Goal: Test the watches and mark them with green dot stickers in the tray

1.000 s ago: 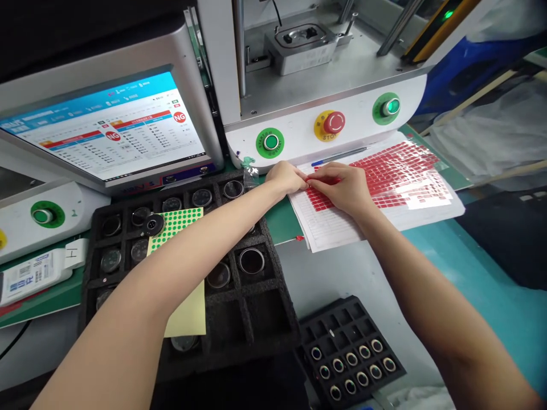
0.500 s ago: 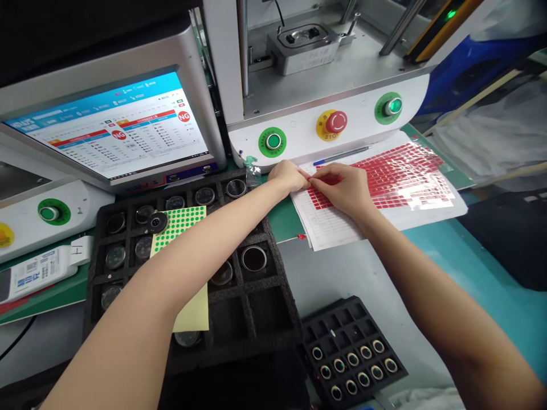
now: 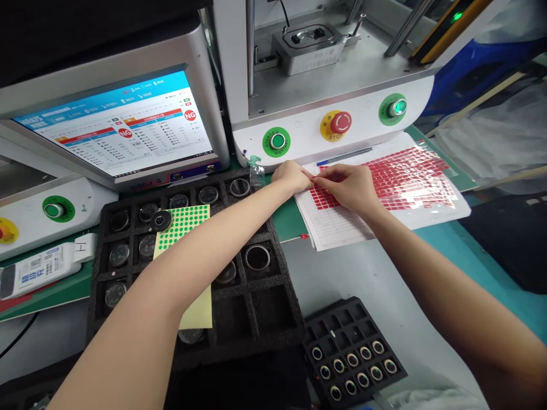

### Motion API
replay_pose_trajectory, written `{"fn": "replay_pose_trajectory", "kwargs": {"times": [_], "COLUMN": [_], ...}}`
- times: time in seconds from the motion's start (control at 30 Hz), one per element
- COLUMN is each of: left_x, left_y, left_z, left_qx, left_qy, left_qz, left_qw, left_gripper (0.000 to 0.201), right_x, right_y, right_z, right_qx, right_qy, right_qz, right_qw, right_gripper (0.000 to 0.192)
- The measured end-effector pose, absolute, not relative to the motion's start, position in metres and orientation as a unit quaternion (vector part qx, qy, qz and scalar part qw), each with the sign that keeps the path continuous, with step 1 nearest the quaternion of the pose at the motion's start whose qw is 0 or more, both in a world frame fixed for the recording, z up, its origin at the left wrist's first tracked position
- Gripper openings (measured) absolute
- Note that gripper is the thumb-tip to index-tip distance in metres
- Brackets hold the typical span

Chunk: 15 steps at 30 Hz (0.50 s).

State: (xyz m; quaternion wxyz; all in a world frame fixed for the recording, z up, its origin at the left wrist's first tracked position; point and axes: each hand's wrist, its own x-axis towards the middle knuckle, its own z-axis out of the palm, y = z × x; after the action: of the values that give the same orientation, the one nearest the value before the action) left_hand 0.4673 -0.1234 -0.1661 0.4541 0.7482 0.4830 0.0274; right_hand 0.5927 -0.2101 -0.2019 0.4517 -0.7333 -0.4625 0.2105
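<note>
My left hand [image 3: 291,176] reaches across the foam tray to the left edge of a sheet of red stickers [image 3: 397,183], its fingers closed on the sheet's corner. Right beside it, my right hand [image 3: 354,187] pinches at the same corner, thumb and forefinger together. A bit of red shows between the fingertips; whether a single sticker is loose there I cannot make out. Under the sheet lie white printed papers [image 3: 342,234]. A blue pen [image 3: 345,156] rests just behind my hands.
The black foam tray [image 3: 273,279] holds round dark parts, a yellow sheet of green dot stickers [image 3: 183,225] and a small black round part [image 3: 161,220]. A lower tray [image 3: 354,353] holds ringed parts. Behind stand a monitor [image 3: 123,131] and a press with a red stop button [image 3: 341,122].
The whole view has shifted slightly, with things sitting a little further right. Both hands stay together at the sticker sheet's corner, fingers still pinched.
</note>
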Motion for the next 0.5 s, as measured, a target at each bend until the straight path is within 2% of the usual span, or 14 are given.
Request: {"fn": "replay_pose_trajectory", "kwargs": {"times": [0.13,0.3,0.4,0.5], "left_x": [0.468,0.449,0.402,0.334], "left_y": [-0.126,-0.150,-0.185,-0.231], "left_z": [-0.163,-0.131,-0.100,-0.073], "left_qx": [0.771,0.844,0.889,0.891], "left_qy": [0.474,0.400,0.309,0.261], "left_qz": [0.033,0.085,0.169,0.253], "left_qw": [0.424,0.347,0.291,0.271], "left_gripper": [0.022,0.041,0.021,0.011], "right_x": [0.594,0.577,0.553,0.521], "right_y": [-0.216,-0.252,-0.288,-0.321], "right_z": [-0.192,-0.147,-0.108,-0.083], "right_qx": [-0.729,-0.696,-0.623,-0.557], "right_qy": [-0.453,-0.493,-0.622,-0.712], "right_qz": [0.214,0.194,0.077,-0.013], "right_qw": [0.466,0.485,0.468,0.428], "right_gripper": [0.008,0.007,0.011,0.017]}}
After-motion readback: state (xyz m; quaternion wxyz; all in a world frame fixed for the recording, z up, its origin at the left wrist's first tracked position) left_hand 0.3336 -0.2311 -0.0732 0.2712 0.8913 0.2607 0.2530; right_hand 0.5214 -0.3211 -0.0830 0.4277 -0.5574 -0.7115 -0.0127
